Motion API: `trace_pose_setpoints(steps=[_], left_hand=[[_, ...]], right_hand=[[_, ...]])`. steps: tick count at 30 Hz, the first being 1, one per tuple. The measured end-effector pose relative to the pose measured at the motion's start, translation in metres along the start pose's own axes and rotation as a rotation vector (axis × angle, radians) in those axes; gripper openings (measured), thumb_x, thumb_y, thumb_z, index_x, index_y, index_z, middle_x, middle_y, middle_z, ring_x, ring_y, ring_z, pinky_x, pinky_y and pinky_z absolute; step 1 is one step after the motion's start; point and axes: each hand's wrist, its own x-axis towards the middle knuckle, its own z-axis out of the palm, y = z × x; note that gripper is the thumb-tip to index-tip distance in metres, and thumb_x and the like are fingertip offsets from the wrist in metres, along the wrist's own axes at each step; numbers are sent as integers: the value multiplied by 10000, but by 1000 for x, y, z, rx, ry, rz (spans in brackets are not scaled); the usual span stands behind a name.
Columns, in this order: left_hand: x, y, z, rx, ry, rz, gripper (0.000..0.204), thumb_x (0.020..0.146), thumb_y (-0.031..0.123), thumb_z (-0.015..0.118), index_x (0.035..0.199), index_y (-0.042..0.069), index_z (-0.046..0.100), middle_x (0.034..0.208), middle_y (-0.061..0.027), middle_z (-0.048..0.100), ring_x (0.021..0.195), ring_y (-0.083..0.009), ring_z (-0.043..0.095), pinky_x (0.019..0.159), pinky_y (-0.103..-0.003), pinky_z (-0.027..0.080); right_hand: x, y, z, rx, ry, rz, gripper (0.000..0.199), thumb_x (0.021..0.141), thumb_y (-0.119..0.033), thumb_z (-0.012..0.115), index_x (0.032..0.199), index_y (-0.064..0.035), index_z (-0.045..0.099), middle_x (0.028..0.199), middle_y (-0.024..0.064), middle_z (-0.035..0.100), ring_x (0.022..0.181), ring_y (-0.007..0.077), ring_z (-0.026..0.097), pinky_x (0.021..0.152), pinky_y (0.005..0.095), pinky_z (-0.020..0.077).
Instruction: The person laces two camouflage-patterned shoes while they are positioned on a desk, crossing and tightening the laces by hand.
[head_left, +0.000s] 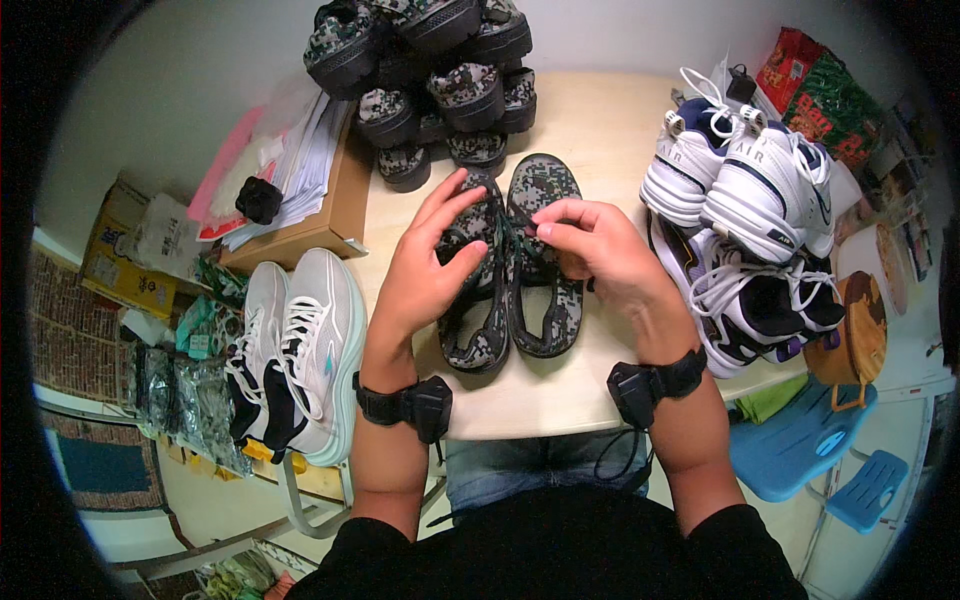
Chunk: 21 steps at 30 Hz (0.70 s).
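Note:
A pair of camouflage lace-up shoes stands side by side on the table in front of me, toes pointing away. My left hand [425, 262] is at the outer side of the left shoe [474, 350], its fingers spread and the thumb over the upper. Over the laced part of the right shoe [545, 180], my right hand [605, 250] is closed in a pinch. A dark shoelace [517, 214] runs up to its thumb and index fingertips. The exact grip is partly hidden. Each wrist wears a black strap with a small box.
Several camouflage shoes [470, 90] are stacked at the back. White sneakers [765, 190] are piled on the right, and a grey-white pair [318, 340] stands at the left. A cardboard box [335, 205] with papers is behind that pair. A blue chair [800, 450] stands beyond the table [590, 110].

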Motion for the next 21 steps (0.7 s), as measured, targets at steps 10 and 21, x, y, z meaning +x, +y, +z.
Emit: trace_pose_setpoints(steps=[10, 21], left_hand=[[-3, 1, 32, 14, 13, -284, 307, 763, 93, 716, 994, 19, 529, 767, 25, 520, 668, -53, 461, 611, -199, 407], [-3, 7, 27, -440, -14, -552, 234, 790, -3, 595, 1018, 14, 544, 857, -10, 611, 718, -48, 552, 577, -175, 436]], right_hand=[[7, 9, 9, 178, 124, -40, 129, 851, -89, 623, 953, -13, 603, 760, 8, 610, 527, 34, 480, 442, 187, 364], [15, 26, 4, -326, 241, -280, 162, 760, -109, 688, 845, 15, 631, 720, 68, 630, 652, 88, 545, 616, 254, 461]])
